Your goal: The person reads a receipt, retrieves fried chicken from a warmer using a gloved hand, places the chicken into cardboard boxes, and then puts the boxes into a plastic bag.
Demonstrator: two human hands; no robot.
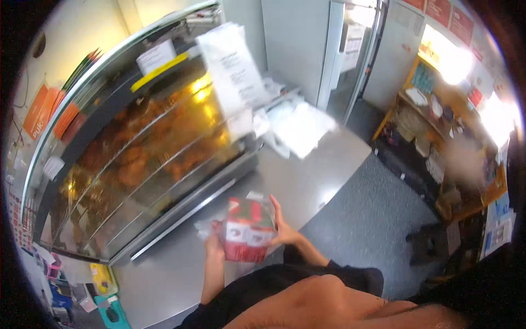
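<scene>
A red, white and dark printed box (248, 236) is held between both hands above the steel counter, close to my body. My left hand (215, 238) grips its left side, with crumpled clear plastic beside the fingers. On the right side, my right hand (282, 228) presses against the box with the fingers pointing up. Motion blur hides the fine detail of the box. In front of me, a heated glass display cabinet (193, 197) holds browned food on wire shelves under warm light.
White paper bags (232, 68) and sheets of white paper (302, 127) lie by the cabinet's right end. Yellow (102, 279) and teal (111, 312) items sit at the lower left. A wooden shelf unit (472, 201) with mixed goods stands across the floor at right.
</scene>
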